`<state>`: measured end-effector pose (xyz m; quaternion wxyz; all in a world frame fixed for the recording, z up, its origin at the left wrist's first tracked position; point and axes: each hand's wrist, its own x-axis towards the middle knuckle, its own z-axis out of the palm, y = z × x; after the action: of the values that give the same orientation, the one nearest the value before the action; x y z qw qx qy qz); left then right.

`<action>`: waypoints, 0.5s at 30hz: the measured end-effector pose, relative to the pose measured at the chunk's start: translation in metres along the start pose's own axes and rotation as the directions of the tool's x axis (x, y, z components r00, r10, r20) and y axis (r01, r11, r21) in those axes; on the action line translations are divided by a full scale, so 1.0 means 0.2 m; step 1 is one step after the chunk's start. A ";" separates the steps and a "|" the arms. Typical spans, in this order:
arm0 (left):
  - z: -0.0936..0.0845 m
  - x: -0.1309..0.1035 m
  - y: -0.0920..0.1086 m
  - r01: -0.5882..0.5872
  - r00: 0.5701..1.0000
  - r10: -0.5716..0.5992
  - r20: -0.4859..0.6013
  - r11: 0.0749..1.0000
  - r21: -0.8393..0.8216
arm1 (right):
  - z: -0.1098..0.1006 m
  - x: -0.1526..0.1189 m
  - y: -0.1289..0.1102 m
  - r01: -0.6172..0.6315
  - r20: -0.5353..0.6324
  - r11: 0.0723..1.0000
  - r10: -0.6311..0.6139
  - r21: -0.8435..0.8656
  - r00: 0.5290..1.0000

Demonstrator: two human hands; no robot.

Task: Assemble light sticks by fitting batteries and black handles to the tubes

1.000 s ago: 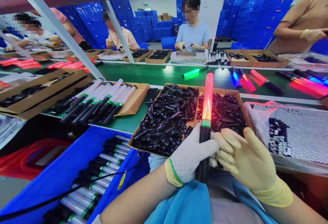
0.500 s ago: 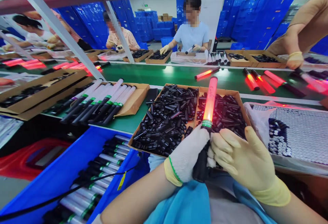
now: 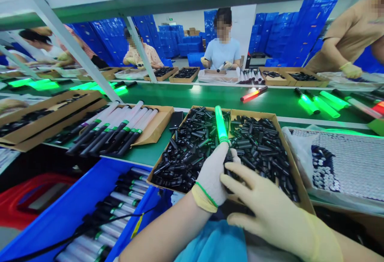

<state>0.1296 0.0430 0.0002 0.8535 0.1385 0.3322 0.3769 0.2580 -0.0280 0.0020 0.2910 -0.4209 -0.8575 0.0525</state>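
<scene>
A light baton with a green-glowing tube and dark handle points away from me over the boxes of black parts. My left hand, in a white knit glove over a yellowish one, is wrapped round its handle. My right hand, in a pale yellow glove, lies beside the handle's lower end with fingers apart. Its fingertips are close to the handle; whether they touch is unclear. Most of the handle is hidden by the hands. Beneath the baton are a left box of black parts and a right box of black parts.
At left, unlit batons lie on the bench, and a blue bin below holds several more. A tray of small silvery pieces stands at right. Lit batons lie on the green conveyor. Across it sits a co-worker.
The baton's glow has turned from red to green, as have most on the conveyor. My left hand has moved the baton left and away; my right hand's fingers have spread and reached forward.
</scene>
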 end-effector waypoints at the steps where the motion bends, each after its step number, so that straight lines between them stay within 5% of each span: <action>1: 0.00 0.02 0.01 0.025 1.000 -0.025 -0.005 0.998 -0.050 | 0.01 0.02 0.00 0.064 0.029 0.995 -0.062 -0.080 0.998; 5: -0.03 0.07 0.06 -0.215 0.972 0.200 0.124 0.968 0.129 | 0.03 0.15 0.21 0.093 -0.057 0.958 -0.112 -0.270 0.992; 10: -0.16 -0.02 0.16 -0.475 0.880 0.451 0.150 0.842 0.256 | -0.03 0.40 0.85 -0.116 -0.092 0.910 0.086 -0.397 0.992; 13: -0.30 -0.13 0.25 -0.515 0.839 0.512 0.184 0.635 0.576 | -0.02 0.58 1.17 -0.172 -0.154 0.905 0.120 -0.389 0.981; 15: -0.38 -0.19 0.33 -0.407 0.827 0.546 0.136 0.412 0.815 | 0.01 0.67 1.29 -0.187 -0.199 0.911 0.120 -0.367 0.973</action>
<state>0.0229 0.0593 -0.0064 0.5179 0.5758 0.4770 0.4155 0.3728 0.2385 -0.0248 0.2712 -0.5389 -0.7869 -0.1300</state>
